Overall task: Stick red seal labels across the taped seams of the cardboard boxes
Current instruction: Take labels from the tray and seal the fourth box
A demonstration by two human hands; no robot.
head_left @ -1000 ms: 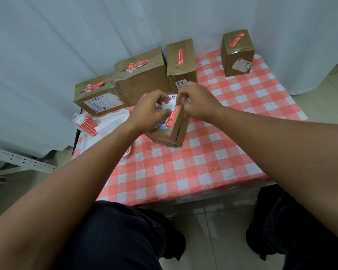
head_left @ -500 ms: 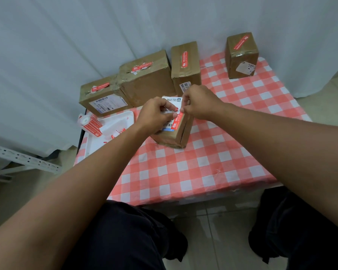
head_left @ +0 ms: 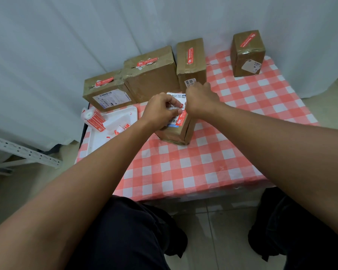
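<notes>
Small cardboard box (head_left: 177, 131) mid-worktop (head_left: 203, 168). Left hand (head_left: 160, 112) and right hand (head_left: 200, 99) pinch the far end of red seal label (head_left: 180, 117), which runs along the box top between both grips.

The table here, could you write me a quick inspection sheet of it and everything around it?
Surface: table under a red-and-white checked cloth.
Job's things: front box being worked on, a red seal label on its top; four boxes at the back each carry a red label, among them the far right box; label roll lies on the white tray.
Clutter: red label scraps in the tray.
Grippers: left hand and right hand both pinch at the label's upper end.
Cables: nothing seen.
Surroundings: white curtain, grey metal rail, tiled floor.
</notes>
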